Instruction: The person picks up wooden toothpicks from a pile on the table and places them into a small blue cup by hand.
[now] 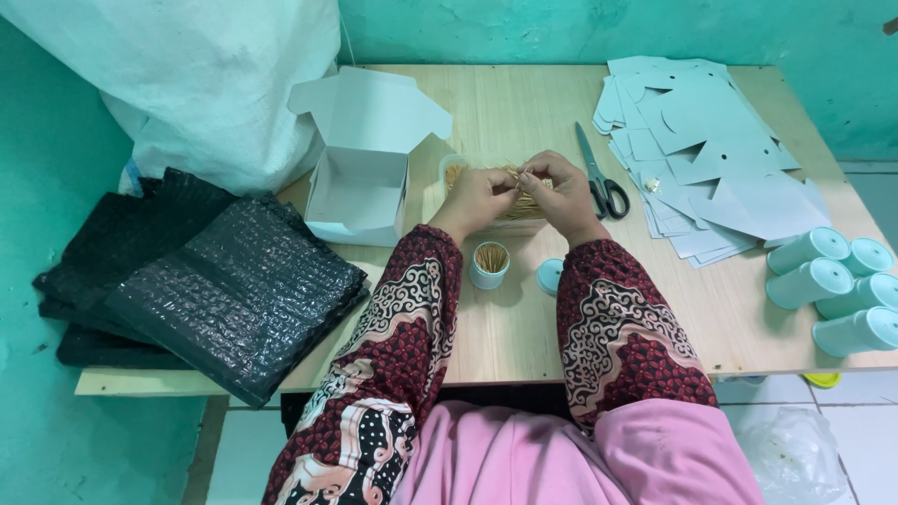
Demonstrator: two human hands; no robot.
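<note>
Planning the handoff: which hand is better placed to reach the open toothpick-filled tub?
Left, probably. The left hand sits almost straight above the small round teal tub of wooden toothpicks; the right hand is farther across, nearer the teal lid.

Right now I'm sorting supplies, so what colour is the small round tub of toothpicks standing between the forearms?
Pale teal small round tub, clearest in the head view.

Left edge: we note stacked bubble mailers (201, 281) overhanging the tabletop (505, 327).
Centre rear: open box (360, 159), left of the toothpick bundle (519, 192).
Centre front: filled tube (490, 265), cap (550, 276) to its right.
Right: scissors (599, 178), then card cutouts (702, 150); capped tubes (837, 290) in front.
</note>
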